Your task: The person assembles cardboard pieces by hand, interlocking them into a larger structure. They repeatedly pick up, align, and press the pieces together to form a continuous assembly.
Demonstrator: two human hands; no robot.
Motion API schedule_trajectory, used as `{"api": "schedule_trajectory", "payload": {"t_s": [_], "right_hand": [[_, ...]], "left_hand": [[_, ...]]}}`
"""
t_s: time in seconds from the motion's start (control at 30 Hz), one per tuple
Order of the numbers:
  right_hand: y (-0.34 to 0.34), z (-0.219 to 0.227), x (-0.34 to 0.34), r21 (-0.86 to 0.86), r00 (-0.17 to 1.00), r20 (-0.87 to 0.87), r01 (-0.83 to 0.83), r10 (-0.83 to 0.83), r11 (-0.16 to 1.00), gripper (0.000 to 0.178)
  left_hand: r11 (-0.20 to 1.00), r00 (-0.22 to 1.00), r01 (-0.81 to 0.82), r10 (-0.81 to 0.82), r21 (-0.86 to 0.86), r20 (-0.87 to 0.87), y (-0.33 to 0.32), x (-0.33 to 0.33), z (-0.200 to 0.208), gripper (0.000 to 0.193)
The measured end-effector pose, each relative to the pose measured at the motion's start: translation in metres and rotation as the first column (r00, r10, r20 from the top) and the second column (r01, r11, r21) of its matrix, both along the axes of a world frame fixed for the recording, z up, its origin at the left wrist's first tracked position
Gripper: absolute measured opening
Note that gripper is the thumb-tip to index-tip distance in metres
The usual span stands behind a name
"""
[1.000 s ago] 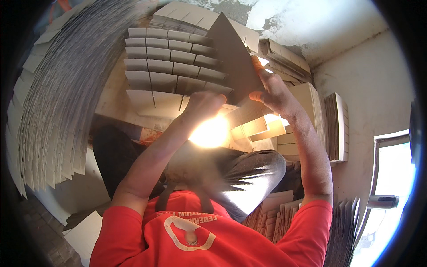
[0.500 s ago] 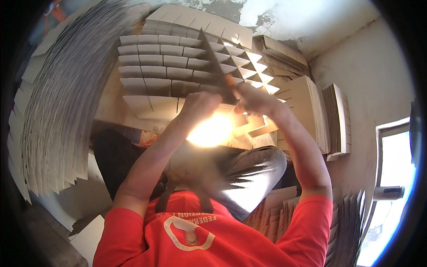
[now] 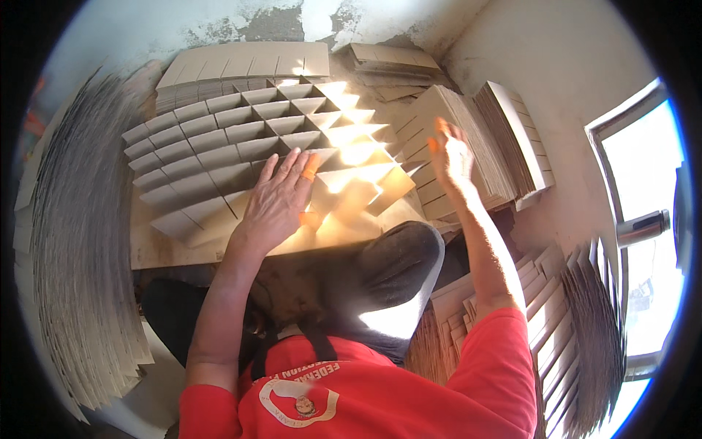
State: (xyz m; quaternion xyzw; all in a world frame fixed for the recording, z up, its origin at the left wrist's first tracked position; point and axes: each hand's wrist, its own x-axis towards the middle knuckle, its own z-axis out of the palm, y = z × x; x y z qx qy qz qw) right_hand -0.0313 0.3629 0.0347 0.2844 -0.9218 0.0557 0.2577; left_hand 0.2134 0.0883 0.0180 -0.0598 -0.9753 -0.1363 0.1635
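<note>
A grid of interlocked cardboard divider strips (image 3: 175, 152) lies in front of me, its cells standing open on the right and leaning flatter on the left. My left hand (image 3: 272, 208) rests flat on the near part of this grid, fingers stretched out, holding nothing. Orange bands wrap a finger and the thumb. To the right, my right hand (image 3: 455, 159) is raised over a stack of slotted cardboard sheets (image 3: 479, 157). Its fingers are extended, with orange on the tips, and nothing shows in them. Whether it touches the stack I cannot tell.
A pale board (image 3: 175, 252) lies under the grid. Behind it is a pile of slotted sheets (image 3: 248, 62). A tall cardboard stack (image 3: 88, 241) stands at the left; more cardboard pieces (image 3: 556, 314) stand at the lower right. Beyond is a bright window (image 3: 643, 168).
The long strip that both hands held slanting over the grid is no longer in them. My hands have parted, the left onto the grid, the right toward the right stack. The view has shifted.
</note>
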Motion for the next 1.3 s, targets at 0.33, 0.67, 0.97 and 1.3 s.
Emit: {"api": "schedule_trajectory", "payload": {"t_s": [0.33, 0.67, 0.97, 1.3], "right_hand": [[0.113, -0.017, -0.041, 0.084, 0.953, 0.100, 0.277, -0.285, 0.957, 0.049], [0.097, 0.013, -0.022, -0.016, 0.859, 0.311, 0.432, -0.406, 0.902, 0.031], [0.049, 0.105, 0.017, -0.597, 0.991, -0.131, -0.047, -0.040, 0.801, 0.023], [-0.099, 0.167, 0.117, -0.679, 0.633, 0.296, -0.386, 0.715, 0.624, 0.057]], "left_hand": [[0.996, 0.998, -0.045, 0.048, 0.083, -0.035, -0.001, 0.012, 0.009, 0.084], [0.911, 0.920, -0.274, 0.341, 0.309, -0.192, -0.036, 0.061, 0.002, 0.065], [0.910, 0.858, -0.335, 0.401, 0.243, -0.321, -0.063, 0.087, -0.005, 0.054], [0.921, 0.902, -0.231, 0.323, 0.312, -0.285, -0.062, 0.075, -0.021, 0.025]]}}
